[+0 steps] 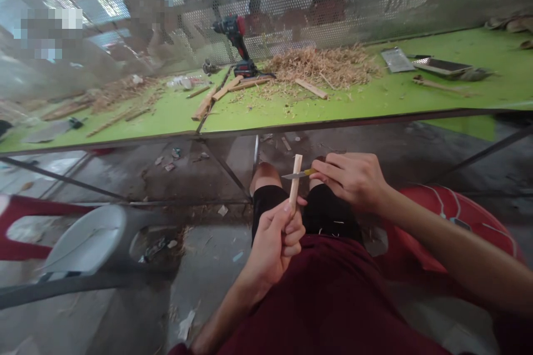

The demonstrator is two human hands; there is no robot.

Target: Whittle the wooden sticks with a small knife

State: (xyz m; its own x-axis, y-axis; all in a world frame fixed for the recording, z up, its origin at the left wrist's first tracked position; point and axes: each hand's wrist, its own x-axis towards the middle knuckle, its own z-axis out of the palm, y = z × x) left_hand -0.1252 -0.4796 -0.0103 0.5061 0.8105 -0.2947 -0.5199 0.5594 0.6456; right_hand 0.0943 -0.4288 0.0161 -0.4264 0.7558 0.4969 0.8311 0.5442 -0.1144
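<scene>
My left hand (280, 236) is wrapped round the lower end of a pale wooden stick (295, 183), which points up and away from me over my lap. In my right hand (353, 180) is a knife (296, 175) with a yellow handle. Its blade lies across the stick near the upper end, pointing left. The fingers of my right hand are closed round the handle and hide most of it. Whether the edge is biting into the wood cannot be made out.
A green table (266, 113) stands in front, bearing a cordless drill (237, 44), a heap of wood shavings (327, 64), wood strips (311, 89) and a dark tray (447, 66). A red stool (449, 227) is at my right, a grey chair (89, 233) at my left.
</scene>
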